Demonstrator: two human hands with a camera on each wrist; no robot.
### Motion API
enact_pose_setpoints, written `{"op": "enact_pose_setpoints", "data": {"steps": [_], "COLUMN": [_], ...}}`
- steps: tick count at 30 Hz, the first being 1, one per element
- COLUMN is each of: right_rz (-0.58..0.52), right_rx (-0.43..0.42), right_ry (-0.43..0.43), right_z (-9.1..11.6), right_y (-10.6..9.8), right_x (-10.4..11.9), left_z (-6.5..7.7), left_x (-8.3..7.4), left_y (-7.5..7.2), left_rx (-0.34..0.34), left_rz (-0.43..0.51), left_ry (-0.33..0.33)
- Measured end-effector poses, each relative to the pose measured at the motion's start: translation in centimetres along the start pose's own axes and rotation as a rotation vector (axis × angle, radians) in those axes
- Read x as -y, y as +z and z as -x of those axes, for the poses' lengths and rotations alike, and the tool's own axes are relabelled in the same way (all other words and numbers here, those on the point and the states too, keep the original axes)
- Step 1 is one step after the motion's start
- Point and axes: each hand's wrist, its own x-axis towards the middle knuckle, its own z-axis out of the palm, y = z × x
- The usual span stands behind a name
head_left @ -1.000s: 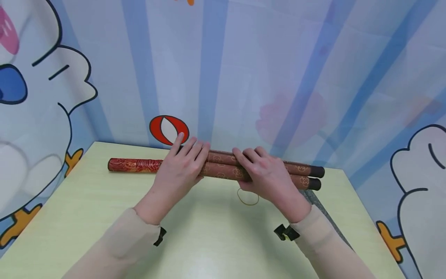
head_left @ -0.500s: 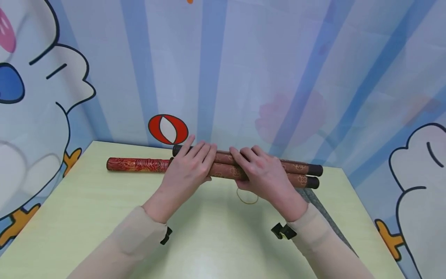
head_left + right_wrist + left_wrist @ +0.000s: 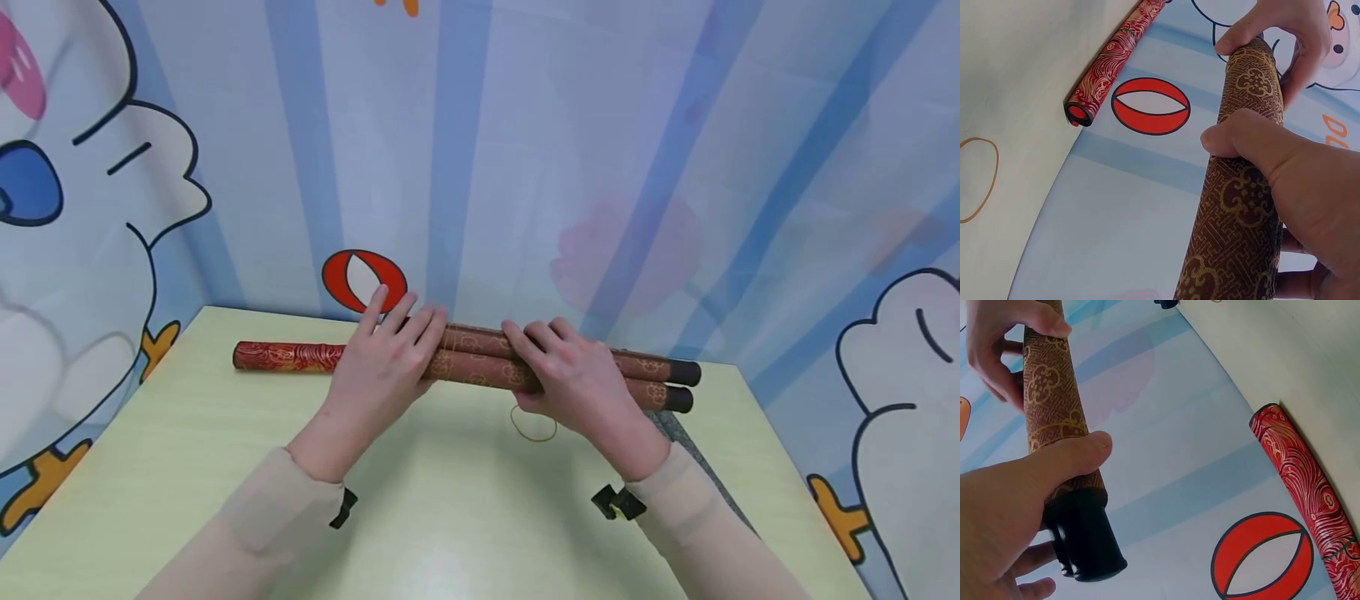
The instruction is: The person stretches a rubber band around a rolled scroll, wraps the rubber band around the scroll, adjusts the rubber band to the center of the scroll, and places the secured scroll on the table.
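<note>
A brown scroll (image 3: 480, 368), patterned with gold flowers, is held level over the far part of the table as two parallel rolls with black ends. My left hand (image 3: 386, 358) grips it near the left end; in the left wrist view the thumb crosses the brocade just above a black end knob (image 3: 1091, 544), with fingers behind. Right of centre, my right hand (image 3: 573, 375) grips the rolls. Its thumb (image 3: 1235, 134) lies across the near face in the right wrist view, its other fingers partly hidden behind.
A red patterned roll (image 3: 285, 357) lies on the table (image 3: 450, 517) behind and left of my left hand. A thin elastic loop (image 3: 534, 429) rests below the scroll. A grey strip (image 3: 701, 454) runs under my right forearm. Close behind stands a printed cloth backdrop (image 3: 495, 167).
Over the last half second my left hand has slid left along the scroll and now covers its black left end, after an earlier shift right. My right hand keeps its grip in nearly the same place.
</note>
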Motion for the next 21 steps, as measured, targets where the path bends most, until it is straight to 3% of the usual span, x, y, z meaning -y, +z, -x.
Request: {"op": "enact_pose_setpoints", "data": {"steps": [9, 17, 21], "right_rz": [0.006, -0.011, -0.007], "right_rx": [-0.017, 0.008, 0.017], "right_ry": [0.0, 0.0, -0.003], "right_z": [-0.6, -0.8, -0.8], "right_y": [-0.2, 0.4, 0.7], "right_x": [0.5, 0.7, 0.9], "left_z": [-0.8, -0.2, 0.2], "left_x": [-1.1, -0.8, -0.7], "left_y": [0.2, 0.1, 0.4], "left_rx": [-0.092, 0.006, -0.011], "left_rz": [0.061, 0.066, 0.042], "left_ry": [-0.017, -0.014, -0.006]}}
